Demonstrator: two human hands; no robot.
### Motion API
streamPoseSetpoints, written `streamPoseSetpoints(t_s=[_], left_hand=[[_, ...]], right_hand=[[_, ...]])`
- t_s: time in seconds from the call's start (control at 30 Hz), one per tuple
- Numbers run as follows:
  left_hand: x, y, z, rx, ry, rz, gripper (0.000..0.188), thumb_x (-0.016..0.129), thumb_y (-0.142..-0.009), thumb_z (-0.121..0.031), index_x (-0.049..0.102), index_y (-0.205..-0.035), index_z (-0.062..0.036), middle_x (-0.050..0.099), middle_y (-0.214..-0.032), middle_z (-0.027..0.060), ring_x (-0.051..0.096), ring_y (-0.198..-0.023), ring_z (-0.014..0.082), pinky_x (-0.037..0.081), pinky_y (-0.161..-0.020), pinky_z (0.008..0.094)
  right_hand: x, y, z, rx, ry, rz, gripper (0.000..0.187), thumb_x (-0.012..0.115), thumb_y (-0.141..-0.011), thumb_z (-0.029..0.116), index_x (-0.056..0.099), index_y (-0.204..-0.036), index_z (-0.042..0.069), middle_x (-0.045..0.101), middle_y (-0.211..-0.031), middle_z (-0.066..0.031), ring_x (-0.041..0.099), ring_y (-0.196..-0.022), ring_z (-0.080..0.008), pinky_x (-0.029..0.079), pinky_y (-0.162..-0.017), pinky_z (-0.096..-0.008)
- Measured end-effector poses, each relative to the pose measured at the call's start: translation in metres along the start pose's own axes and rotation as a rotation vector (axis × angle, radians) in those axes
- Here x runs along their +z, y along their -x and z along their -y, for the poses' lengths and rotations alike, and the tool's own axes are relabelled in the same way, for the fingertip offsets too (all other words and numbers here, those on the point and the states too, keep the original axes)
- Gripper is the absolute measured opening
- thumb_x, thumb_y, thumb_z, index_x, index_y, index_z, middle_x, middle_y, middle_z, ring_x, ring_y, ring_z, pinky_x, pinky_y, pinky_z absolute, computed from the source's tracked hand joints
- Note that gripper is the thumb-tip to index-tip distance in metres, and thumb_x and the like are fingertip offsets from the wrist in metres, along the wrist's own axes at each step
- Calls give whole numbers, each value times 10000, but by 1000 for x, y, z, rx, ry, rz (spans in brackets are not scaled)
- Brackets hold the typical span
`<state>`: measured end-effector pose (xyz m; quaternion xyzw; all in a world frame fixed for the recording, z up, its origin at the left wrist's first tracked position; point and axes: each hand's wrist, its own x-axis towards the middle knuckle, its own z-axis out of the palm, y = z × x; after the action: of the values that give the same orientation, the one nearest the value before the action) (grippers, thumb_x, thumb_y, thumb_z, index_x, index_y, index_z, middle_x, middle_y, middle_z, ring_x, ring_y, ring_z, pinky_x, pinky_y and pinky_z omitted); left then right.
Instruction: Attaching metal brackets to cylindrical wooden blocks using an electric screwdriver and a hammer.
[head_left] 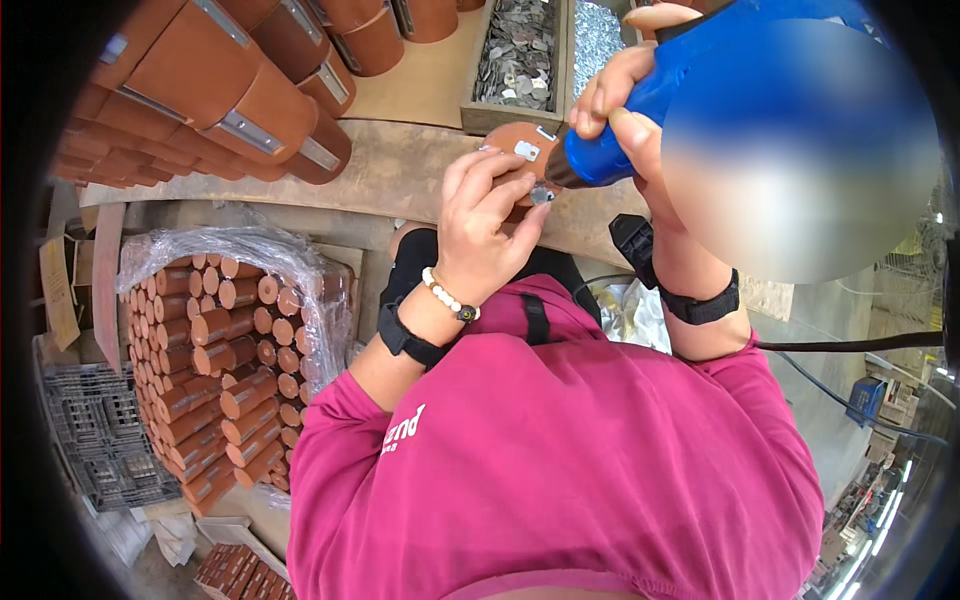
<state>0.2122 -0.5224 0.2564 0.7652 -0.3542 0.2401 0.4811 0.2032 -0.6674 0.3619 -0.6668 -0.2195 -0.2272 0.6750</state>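
Observation:
My right hand (640, 130) is closed around a blue power tool (597, 158) with a dark nose. Part of the tool is lost in a blurred patch, so its exact kind cannot be told. The nose points left, against or very close to a reddish-brown round part (508, 133) at the bench edge. On that part sit pale metal fittings. My left hand (478, 222) has its fingers bent over the part and pinches a small silver metal piece (541, 194) beside the tool's tip.
Stacked brown tubes with metal strips (235, 130) stand on the bench (390, 165) at left. Behind the part, a wooden box (505, 118) holds grey metal pieces, beside shiny silver bits (597, 40). Plastic-wrapped brown cylinders (235, 360) and a dark pallet (105, 430) lie lower left.

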Motion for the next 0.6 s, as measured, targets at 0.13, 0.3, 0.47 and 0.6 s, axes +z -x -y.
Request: streamPoseSetpoints(t_s=[0.13, 0.3, 0.47, 0.6], left_hand=[[-3, -1, -10, -71, -62, 49, 518, 711, -541, -127, 491, -1001, -39, 452, -1036, 148, 418, -988, 306, 335, -858, 381], [4, -1, -5, -325, -42, 121, 815, 753, -505, -121, 324, -1195, -59, 394, -1103, 167, 393, -1032, 325, 333, -874, 383], [5, -16, 15, -454, 395, 357, 870, 751, -510, -16, 284, -1243, -63, 390, -1193, 109, 406, -1086, 201, 318, -947, 321], [-4, -53, 21, -365, 483, 715, 917, 737, -521, -45, 225, -1281, -70, 354, -1243, 142, 374, -1136, 230, 305, -955, 321]], right_hand=[[-3, 3, 4, 42, -29, 13, 528, 545, -690, 66, 282, -1141, -12, 485, -720, -87, 524, -652, -188, 440, -658, -334], [-3, 12, 9, -3, -7, -62, 564, 548, -676, 61, 262, -1156, -16, 471, -718, -82, 513, -648, -200, 441, -648, -351], [-25, 16, 20, -137, -207, -244, 557, 481, -669, 108, 258, -1162, -26, 461, -784, -98, 480, -665, -201, 415, -653, -381], [-53, 17, 36, -252, -220, -266, 566, 463, -673, 111, 262, -1185, -22, 456, -814, -102, 455, -712, -199, 376, -696, -384]])
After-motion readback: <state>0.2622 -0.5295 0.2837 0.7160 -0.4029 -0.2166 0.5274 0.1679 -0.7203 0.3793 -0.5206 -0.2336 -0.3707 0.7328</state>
